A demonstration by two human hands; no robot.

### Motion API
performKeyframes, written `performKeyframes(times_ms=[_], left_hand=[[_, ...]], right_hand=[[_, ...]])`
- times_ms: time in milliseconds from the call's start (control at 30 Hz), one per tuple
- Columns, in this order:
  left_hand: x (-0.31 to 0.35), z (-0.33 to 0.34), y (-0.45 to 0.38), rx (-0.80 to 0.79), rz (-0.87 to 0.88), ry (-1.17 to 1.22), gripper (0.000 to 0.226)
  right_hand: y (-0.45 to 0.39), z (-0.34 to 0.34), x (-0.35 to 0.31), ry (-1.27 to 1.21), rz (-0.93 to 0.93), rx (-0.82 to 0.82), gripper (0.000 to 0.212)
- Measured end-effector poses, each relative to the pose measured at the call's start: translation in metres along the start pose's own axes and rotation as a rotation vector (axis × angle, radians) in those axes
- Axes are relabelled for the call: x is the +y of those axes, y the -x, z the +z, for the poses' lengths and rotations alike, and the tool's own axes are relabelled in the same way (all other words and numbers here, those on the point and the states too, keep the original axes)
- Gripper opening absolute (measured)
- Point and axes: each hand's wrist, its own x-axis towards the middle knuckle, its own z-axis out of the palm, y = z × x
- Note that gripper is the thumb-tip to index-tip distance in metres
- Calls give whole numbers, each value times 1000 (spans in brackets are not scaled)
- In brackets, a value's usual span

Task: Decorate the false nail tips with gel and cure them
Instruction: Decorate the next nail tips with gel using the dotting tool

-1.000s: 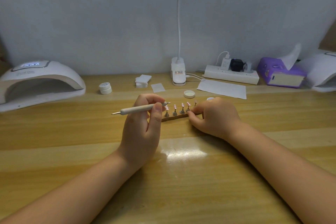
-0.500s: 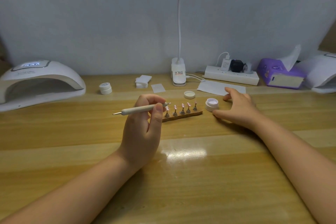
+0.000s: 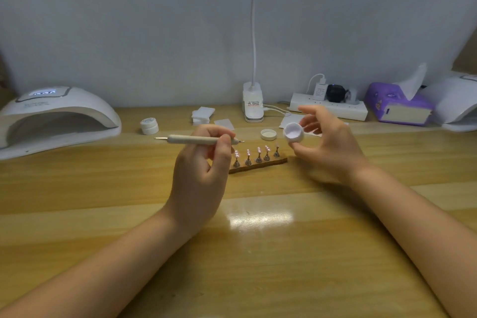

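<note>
The wooden counter takes up most of the view, with the white curing lamp sitting at its far left edge, mouth facing the middle. Well to the right, the left hand has its fingers curled round a dotting pen, and the right hand pinches a little open gel pot between thumb and fingertips, lifted off the counter and tipped so its mouth faces the pen. So both grips are clamped on something, nothing loose.

Between and just below the hands sits the wooden nail stand with five false nail tips on small upright pegs. The pot's lid lies behind it, open side up.

Looks to me like the step is loading gel onto the pen. My two cents: keep the pot tilted and steady, dip only the metal point, take a tiny bead, and don't drag it on the rim.

The pen lies nearly level, long axis running left to right, working point at the right end aimed toward the pot, not touching it yet. The stand's long axis runs left-right too, right end slightly farther back.
</note>
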Motion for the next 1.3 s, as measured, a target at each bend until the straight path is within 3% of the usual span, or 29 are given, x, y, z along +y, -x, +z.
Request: performKeyframes(times_ms=[167,500,767,1300], left_hand=[[11,-1,-7,-23,-29,7,5],[17,-5,-10,58,88,-142,4],[18,-6,-11,68,86,-223,7],[33,-26,-42,251,-603,408,28]], right_hand=[[-7,6,-49,-23,-215,32,72],[-3,7,-86,-36,-275,-36,75],[-2,7,-91,-42,-342,-32,70],[-5,0,-103,-333,3,-105,80]])
